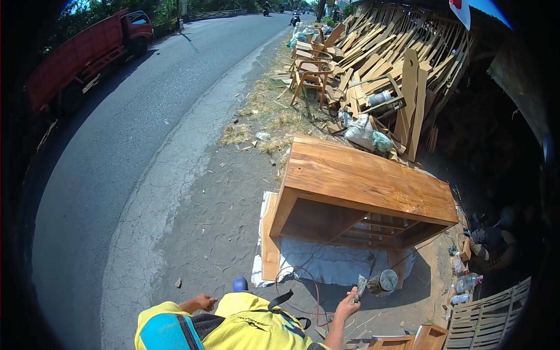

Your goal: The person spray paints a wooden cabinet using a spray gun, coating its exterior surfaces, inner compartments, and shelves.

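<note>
My right hand [348, 304] is closed around a small grey-green tool [360, 286], whose exact kind I cannot make out. Just right of that tool stands a round, stained tin [382, 282] on the ground. My left hand [204, 301] hangs low on the left, fingers curled, with nothing visible in it. In front of me a varnished wooden cabinet [361, 181] rests tilted on boards [270, 239] over a white sheet [315, 255]. Its open side, with slatted inner parts, faces me.
A thin red hose [318, 291] loops over the ground before me. Wooden chairs [312, 73] and heaped planks [373, 52] lie beyond the cabinet. Plastic bottles [466, 283] and a slatted panel [487, 318] stand right. A red truck [81, 58] is on the road left.
</note>
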Motion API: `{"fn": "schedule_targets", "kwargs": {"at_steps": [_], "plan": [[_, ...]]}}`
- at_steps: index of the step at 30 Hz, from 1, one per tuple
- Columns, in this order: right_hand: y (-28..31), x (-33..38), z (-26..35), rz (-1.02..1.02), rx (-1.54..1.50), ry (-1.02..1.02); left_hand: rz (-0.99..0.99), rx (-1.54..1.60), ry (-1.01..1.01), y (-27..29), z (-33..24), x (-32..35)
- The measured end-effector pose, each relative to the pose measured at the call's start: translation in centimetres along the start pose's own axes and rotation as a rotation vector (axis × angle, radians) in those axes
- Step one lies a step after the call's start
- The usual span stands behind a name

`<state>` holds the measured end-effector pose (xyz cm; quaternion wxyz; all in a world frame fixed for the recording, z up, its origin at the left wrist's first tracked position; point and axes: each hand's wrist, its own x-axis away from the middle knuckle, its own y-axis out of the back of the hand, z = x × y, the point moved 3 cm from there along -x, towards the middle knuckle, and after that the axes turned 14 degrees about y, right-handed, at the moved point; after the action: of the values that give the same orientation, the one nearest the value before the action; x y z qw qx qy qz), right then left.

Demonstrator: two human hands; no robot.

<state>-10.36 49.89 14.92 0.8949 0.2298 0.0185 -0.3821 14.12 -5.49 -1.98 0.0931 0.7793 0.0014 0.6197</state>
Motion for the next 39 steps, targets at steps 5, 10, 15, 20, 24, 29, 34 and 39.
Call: {"fn": "schedule_targets", "kwargs": {"at_steps": [5,10,15,20,24,29,34,39], "plan": [[-1.7,1.6,1.9,0.005,0.134,0.02,-0.353,0.156,-0.131,6.8,-5.9,-3.8],[-3.9,3.6,3.6,0.042,0.148,0.031,-0.292,-0.052,-0.291,7.9,-13.7,-7.3],[-5.4,5.9,4.8,-0.003,0.278,0.026,-0.161,-0.169,-0.385,5.6,-19.3,-6.8],[-6.9,7.6,6.7,-0.035,0.136,0.111,-0.118,-0.184,-0.356,6.5,-14.8,-8.4],[-7.7,6.8,3.1,-0.039,0.118,0.085,-0.156,-0.121,-0.228,8.0,-8.0,-9.1],[-7.8,5.5,1.9,0.083,0.065,0.051,-0.272,-0.249,-0.132,8.5,-0.3,-7.3],[-7.0,3.6,0.3,0.1,-0.009,0.078,-0.309,-0.246,-0.122,4.9,2.0,-5.3],[-4.3,1.6,0.5,0.166,0.032,0.095,-0.249,-0.111,-0.051,-1.9,-1.0,-4.3]]}}
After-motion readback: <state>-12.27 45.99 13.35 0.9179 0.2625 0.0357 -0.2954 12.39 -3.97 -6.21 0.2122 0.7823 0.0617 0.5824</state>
